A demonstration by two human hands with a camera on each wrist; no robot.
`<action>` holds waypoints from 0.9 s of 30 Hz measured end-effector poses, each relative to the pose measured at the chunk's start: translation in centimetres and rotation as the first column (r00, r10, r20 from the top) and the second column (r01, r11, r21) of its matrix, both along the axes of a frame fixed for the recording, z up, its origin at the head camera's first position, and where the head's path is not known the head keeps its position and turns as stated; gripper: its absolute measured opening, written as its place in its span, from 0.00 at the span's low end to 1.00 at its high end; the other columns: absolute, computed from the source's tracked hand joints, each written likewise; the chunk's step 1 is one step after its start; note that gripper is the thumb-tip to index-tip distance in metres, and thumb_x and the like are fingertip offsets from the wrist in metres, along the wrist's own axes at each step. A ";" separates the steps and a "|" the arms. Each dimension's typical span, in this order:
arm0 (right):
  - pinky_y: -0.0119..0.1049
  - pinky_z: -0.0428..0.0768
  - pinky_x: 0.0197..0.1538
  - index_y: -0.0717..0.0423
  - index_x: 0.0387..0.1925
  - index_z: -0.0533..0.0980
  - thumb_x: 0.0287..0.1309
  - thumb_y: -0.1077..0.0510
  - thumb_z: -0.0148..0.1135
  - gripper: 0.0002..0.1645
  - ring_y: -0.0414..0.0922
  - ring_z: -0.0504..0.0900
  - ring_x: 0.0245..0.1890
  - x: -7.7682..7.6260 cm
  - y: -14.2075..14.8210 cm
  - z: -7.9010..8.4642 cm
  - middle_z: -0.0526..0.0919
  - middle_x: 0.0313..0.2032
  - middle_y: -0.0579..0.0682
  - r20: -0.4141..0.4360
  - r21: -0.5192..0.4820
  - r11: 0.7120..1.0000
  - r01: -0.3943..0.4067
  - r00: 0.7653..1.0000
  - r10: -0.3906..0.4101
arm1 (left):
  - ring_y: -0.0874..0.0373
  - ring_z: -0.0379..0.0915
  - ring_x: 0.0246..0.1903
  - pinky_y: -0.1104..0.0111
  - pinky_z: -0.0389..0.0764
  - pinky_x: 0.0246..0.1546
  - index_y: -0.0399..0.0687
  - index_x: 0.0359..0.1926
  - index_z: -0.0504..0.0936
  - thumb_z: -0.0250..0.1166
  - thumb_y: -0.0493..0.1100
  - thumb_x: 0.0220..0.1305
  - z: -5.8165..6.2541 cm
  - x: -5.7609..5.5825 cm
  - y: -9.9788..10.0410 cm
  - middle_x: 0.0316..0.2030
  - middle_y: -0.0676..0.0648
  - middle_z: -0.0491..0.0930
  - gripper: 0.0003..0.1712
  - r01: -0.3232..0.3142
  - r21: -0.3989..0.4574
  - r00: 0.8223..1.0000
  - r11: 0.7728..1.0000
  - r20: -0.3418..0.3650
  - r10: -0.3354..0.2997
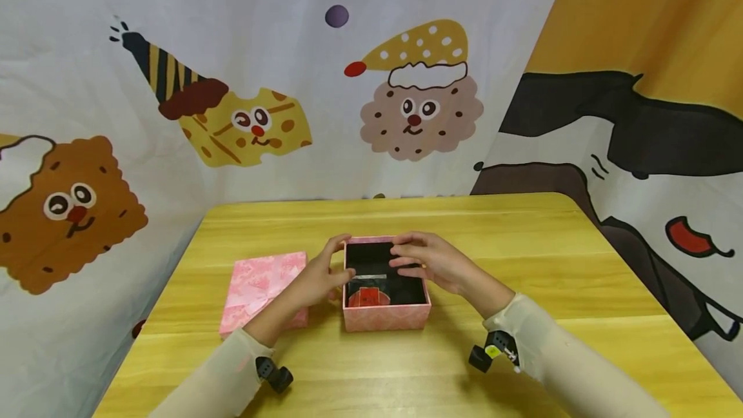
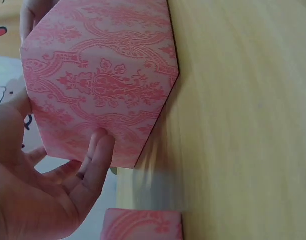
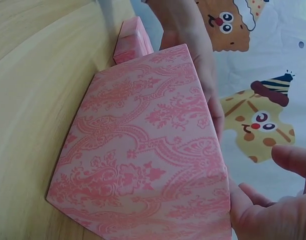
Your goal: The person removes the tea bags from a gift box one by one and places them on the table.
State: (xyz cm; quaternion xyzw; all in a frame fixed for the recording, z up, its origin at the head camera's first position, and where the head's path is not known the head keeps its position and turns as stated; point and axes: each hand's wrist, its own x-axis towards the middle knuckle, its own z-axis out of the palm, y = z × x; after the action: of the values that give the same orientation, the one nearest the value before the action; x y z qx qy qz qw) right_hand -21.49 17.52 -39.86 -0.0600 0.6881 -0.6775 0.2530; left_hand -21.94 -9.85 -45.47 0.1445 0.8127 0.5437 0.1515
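One pink lid [image 1: 244, 276] leads off, flat on the desk [image 1: 371, 379] just left of the left hand [image 1: 315, 279]. On to that hand: fingers spread and lightly curved, touching the outside of the box [image 1: 386, 320], thumb up at the rim; whether it presses the inner face, I can't tell. The box sits upright and topless between the two sets of fingers, and there's something red [image 1: 367, 297] inside, just nearer the person than the left thumb, too unclear to name. Then the right hand [image 1: 438, 263], fingers loose and fanned over the right rim, gripping nothing that shows.

Good form for steadying this one, I'd say: light, even pressure from both sides, palms low along the walls, no pinching at the rims, fingertips off the red piece. Watch the edges! The lid is the tight spot on the left fingers' outer side, so any swing that way should go up and over. Past the fingertips, wood runs to the far edge; right of the right fingers lies the widest open stretch.
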 end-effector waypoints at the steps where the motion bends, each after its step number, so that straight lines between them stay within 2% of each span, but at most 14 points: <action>1: 0.45 0.81 0.62 0.72 0.70 0.62 0.75 0.56 0.58 0.33 0.60 0.79 0.62 0.0 -0.1 0.0 0.70 0.66 0.69 -0.008 0.003 1.000 -0.001 1.000 0.001 | 0.48 0.79 0.25 0.57 0.85 0.25 0.64 0.79 0.56 0.68 0.40 0.71 -0.1 0.0 0.0 0.78 0.40 0.56 0.44 -0.003 0.006 1.000 1.000 -0.001 0.003; 6: 0.46 0.81 0.62 0.71 0.71 0.62 0.75 0.55 0.58 0.34 0.64 0.76 0.64 0.2 -0.4 0.3 0.67 0.68 0.71 -0.042 0.042 0.999 -0.005 0.999 0.007 | 0.51 0.80 0.27 0.59 0.85 0.25 0.65 0.79 0.55 0.67 0.42 0.71 -0.3 -0.1 -0.1 0.78 0.39 0.55 0.43 -0.006 0.014 1.000 1.000 -0.006 0.006; 11: 0.48 0.82 0.61 0.70 0.71 0.64 0.76 0.55 0.58 0.32 0.65 0.78 0.62 0.4 -1.4 0.3 0.70 0.67 0.69 -0.066 0.136 0.991 -0.021 0.997 0.030 | 0.49 0.79 0.26 0.59 0.84 0.25 0.65 0.79 0.55 0.67 0.42 0.71 -0.3 -0.1 0.0 0.78 0.39 0.55 0.43 0.000 0.016 1.000 1.000 0.006 0.000; 16: 0.50 0.83 0.58 0.72 0.70 0.67 0.75 0.55 0.59 0.32 0.64 0.80 0.60 0.0 -3.3 -0.4 0.77 0.63 0.67 -0.079 0.251 0.965 -0.070 0.993 0.093 | 0.48 0.78 0.24 0.60 0.83 0.25 0.67 0.79 0.55 0.67 0.43 0.71 -0.2 -0.1 -0.1 0.78 0.39 0.55 0.43 -0.001 0.002 1.000 1.000 0.010 0.001; 19: 0.53 0.83 0.57 0.71 0.67 0.70 0.73 0.55 0.61 0.30 0.63 0.82 0.58 -0.4 -4.2 -0.8 0.79 0.61 0.65 -0.079 0.313 0.948 -0.064 0.993 0.093 | 0.48 0.78 0.24 0.59 0.84 0.25 0.66 0.79 0.54 0.67 0.44 0.72 -0.3 -0.2 -0.1 0.78 0.39 0.55 0.43 0.006 0.005 1.000 1.000 0.008 -0.006; 27: 0.56 0.82 0.58 0.68 0.65 0.75 0.70 0.53 0.65 0.30 0.56 0.82 0.56 -1.1 -5.1 -1.5 0.79 0.63 0.61 -0.094 0.429 0.901 -0.060 0.989 0.111 | 0.47 0.75 0.22 0.58 0.83 0.24 0.67 0.79 0.53 0.67 0.44 0.72 -0.1 -0.3 -0.2 0.78 0.40 0.55 0.44 0.022 -0.013 1.000 1.000 0.016 -0.022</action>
State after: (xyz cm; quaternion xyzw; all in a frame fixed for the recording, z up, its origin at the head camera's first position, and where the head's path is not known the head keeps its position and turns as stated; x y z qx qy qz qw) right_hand -22.60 12.43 -41.37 -0.0730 0.8293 -0.4948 0.2491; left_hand -22.25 -10.05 -45.60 0.1480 0.8135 0.5377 0.1646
